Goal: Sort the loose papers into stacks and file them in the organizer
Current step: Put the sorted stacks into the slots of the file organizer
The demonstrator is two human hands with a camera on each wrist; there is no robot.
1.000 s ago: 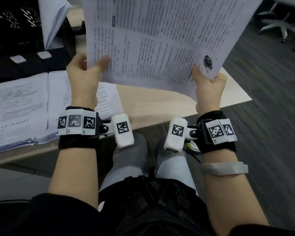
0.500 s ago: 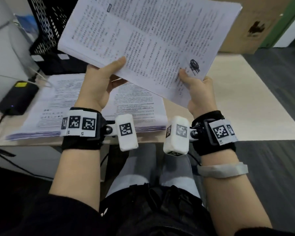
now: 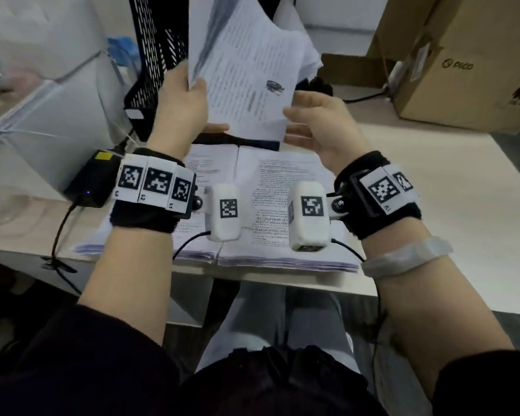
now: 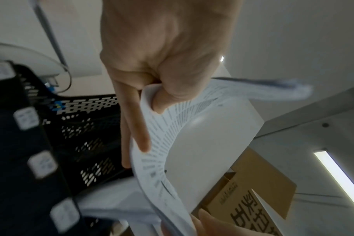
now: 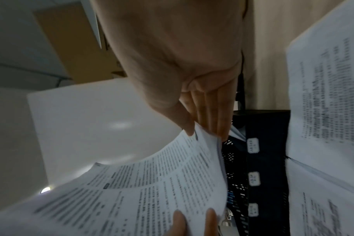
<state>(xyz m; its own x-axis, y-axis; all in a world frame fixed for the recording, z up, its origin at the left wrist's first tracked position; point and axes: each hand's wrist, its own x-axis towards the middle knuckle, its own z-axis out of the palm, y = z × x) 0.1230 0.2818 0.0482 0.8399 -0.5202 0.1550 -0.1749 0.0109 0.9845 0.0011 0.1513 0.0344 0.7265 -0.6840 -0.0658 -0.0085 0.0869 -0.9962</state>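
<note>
I hold a stack of printed sheets (image 3: 243, 70) upright in front of the black mesh organizer (image 3: 153, 55). My left hand (image 3: 183, 100) grips the stack's left edge, thumb on the printed face (image 4: 172, 124) and fingers behind. My right hand (image 3: 318, 124) pinches the lower right corner lightly, with the paper edge (image 5: 200, 137) between thumb and nearly straight fingers. A black beetle drawing marks the top sheet. The organizer's labelled slots (image 5: 253, 177) lie just beyond the stack. Two more paper piles (image 3: 276, 211) lie flat on the desk under my wrists.
A grey machine (image 3: 42, 100) stands at the left, with a black power adapter (image 3: 87, 181) and its cable beside it. Cardboard boxes (image 3: 463, 64) sit at the back right. Bare desk top (image 3: 433, 190) extends to the right of the piles.
The stack has turned from a wide tilt to upright and moved up against the organizer. My right hand's grip has loosened to a light pinch at the lower corner.
</note>
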